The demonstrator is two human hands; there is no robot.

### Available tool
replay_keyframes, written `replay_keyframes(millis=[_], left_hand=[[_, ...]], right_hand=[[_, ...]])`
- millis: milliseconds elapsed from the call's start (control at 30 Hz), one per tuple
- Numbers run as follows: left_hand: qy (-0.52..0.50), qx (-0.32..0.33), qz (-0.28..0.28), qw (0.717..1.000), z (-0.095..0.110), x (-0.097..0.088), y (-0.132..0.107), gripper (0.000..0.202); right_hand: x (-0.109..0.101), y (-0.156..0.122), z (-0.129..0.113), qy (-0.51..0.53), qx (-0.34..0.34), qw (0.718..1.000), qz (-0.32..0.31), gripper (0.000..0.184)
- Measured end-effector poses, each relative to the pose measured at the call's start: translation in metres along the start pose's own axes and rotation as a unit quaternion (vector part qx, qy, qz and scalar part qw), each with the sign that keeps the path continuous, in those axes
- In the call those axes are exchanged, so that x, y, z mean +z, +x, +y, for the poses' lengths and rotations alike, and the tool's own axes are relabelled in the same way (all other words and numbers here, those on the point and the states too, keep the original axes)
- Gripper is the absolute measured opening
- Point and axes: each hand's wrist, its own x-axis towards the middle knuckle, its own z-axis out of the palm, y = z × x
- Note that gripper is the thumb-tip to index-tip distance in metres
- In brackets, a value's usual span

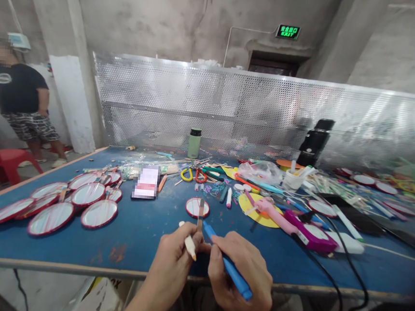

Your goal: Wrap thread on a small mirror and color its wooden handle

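My left hand (173, 261) is closed on a white pencil-like stick with an orange tip (188, 242) and pinches the wooden handle (200, 214) of a small round red-rimmed fan (197, 207) that rests on the blue table (138, 236). My right hand (242, 274) grips a blue pen-shaped tool (227, 263), its tip pointing at the handle near my left fingers. Both hands hover at the table's near edge.
Several finished red-rimmed round fans (95, 194) lie at left. Scissors (193, 174), a green flask (194, 143), a plastic bag, a pink and purple glue gun (295, 226) with black cables and craft scraps crowd the middle and right. A person (20, 95) stands far left by a red chair.
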Motion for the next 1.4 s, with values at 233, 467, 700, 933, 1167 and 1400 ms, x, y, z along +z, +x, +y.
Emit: replay_keyframes(millis=[233, 467, 700, 933, 1167, 1400], left_hand=[[0.006, -0.004, 0.006, 1.000, -0.0006, 0.0006, 0.0005, 0.032], [0.002, 0.004, 0.011, 1.000, -0.0013, 0.0012, 0.0007, 0.031], [0.000, 0.001, 0.010, 1.000, 0.0012, 0.0008, 0.0002, 0.031], [0.003, 0.000, 0.011, 1.000, 0.0008, 0.0005, 0.0001, 0.032], [0.002, 0.007, 0.009, 1.000, 0.0007, 0.0002, 0.0006, 0.030], [0.007, 0.008, 0.005, 1.000, -0.0001, 0.0001, 0.0001, 0.030]], right_hand=[[-0.0003, 0.0012, 0.0001, 0.000, -0.005, 1.000, 0.002, 0.016], [-0.0005, 0.0008, 0.0001, 0.001, 0.001, 1.000, -0.003, 0.016], [-0.0007, 0.0022, -0.0015, -0.009, 0.001, 1.000, 0.003, 0.016], [-0.0012, 0.0019, -0.0015, -0.010, 0.002, 1.000, -0.005, 0.016], [-0.0014, 0.0022, -0.0009, 0.006, -0.017, 1.000, -0.012, 0.015], [-0.0003, 0.0070, -0.0032, 0.009, -0.019, 1.000, -0.015, 0.015]])
